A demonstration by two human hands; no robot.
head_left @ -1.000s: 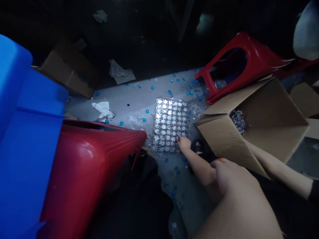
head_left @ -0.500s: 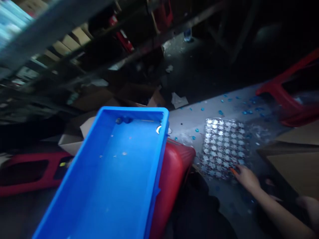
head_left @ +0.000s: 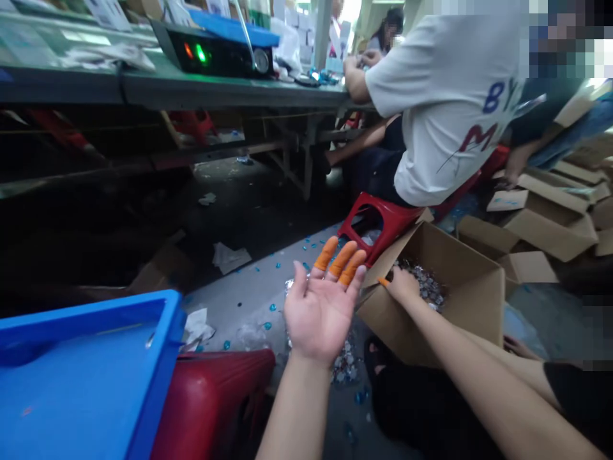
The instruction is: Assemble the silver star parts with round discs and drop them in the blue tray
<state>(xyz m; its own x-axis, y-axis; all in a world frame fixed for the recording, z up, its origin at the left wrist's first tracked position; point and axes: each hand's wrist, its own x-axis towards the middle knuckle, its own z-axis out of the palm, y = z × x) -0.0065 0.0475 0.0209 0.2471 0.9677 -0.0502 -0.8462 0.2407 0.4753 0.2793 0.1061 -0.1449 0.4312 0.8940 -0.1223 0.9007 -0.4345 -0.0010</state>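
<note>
Carton (head_left: 472,300) of silvery pieces (head_left: 421,284), one palm open

Left hand (head_left: 320,313) lies palm up, empty, fingers spread, orange finger cots (head_left: 341,260) on three fingers. Right hand (head_left: 401,286) dips into the carton, fingers curled at the pile; grip unclear. More pieces (head_left: 345,364) lie on the concrete floor (head_left: 239,306) just beside the left wrist.
</note>
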